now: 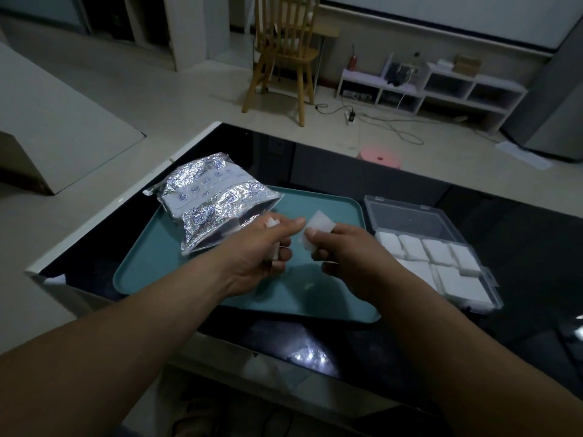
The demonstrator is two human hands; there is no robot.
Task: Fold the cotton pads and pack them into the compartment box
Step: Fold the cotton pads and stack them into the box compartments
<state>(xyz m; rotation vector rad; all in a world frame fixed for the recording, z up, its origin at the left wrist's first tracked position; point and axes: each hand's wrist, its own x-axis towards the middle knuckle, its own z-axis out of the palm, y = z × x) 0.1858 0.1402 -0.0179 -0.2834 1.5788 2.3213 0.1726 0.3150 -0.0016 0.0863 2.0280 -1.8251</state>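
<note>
Nearest: both forearms reach over the desk (520, 247) to above the tray (309, 294) centre. L hand (258, 247) is curled round spare pads (273, 223); white shows at the top and bottom of the fist, qty can't tell. Prob. kept there as stock so the bag needn't be reopened each time. L index is out straight twd the R hand. R hand (347, 257) has its fingers (312, 232) pinching 1 pad (318, 227) by its near edge. The pad stands up, a corner bent, held mid-air over the tray centre. Looks like the fold step, w/ the L index about to help crease it.

The box (410, 217) sits just R of the tray, on the desk, lid tipped back. It's within short reach of the R hand, so drop-in is easy. Packed pads (438, 252) inside: a far row of 4 white stacks, plus 2 wider white patches nearer. No empty slot visible, so the task seems well along.

The bag (211, 200), foil, lies on the tray's far-L corner, mouth facing the hands for refills.

Beyond the tray, on the floor: stool (380, 157), chair (284, 58), shelf (426, 86).

Counts: 2 hands, 1 tray, 1 box, 1 bag, 1 pad in fold, 6 filled spots.
</note>
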